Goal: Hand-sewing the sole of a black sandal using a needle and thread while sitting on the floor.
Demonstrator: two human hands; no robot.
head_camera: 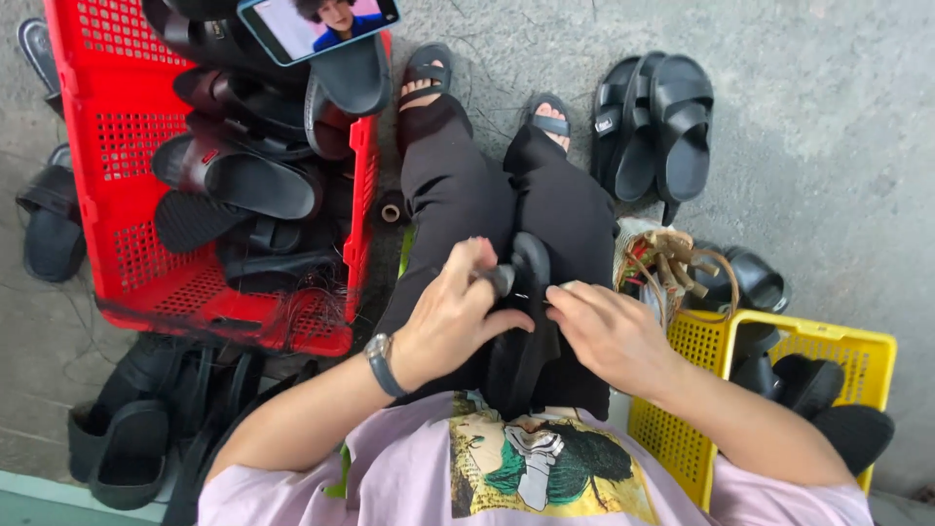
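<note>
Your left hand (453, 317) and right hand (606, 331) grip a black sandal (526, 321) over your lap; red crate (107, 146) left, yellow crate (838, 356) right.

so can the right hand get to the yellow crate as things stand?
Probably yes. The right hand sits just beside the yellow crate, whose top is open; only a bundle of sticks stands near it, but the hand is busy on the black sandal.

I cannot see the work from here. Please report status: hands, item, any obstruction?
Left hand and right hand both grip black rubber sandal upright on lap. Red plastic crate full of sandals at left, yellow plastic crate at right. Nothing blocking.
</note>
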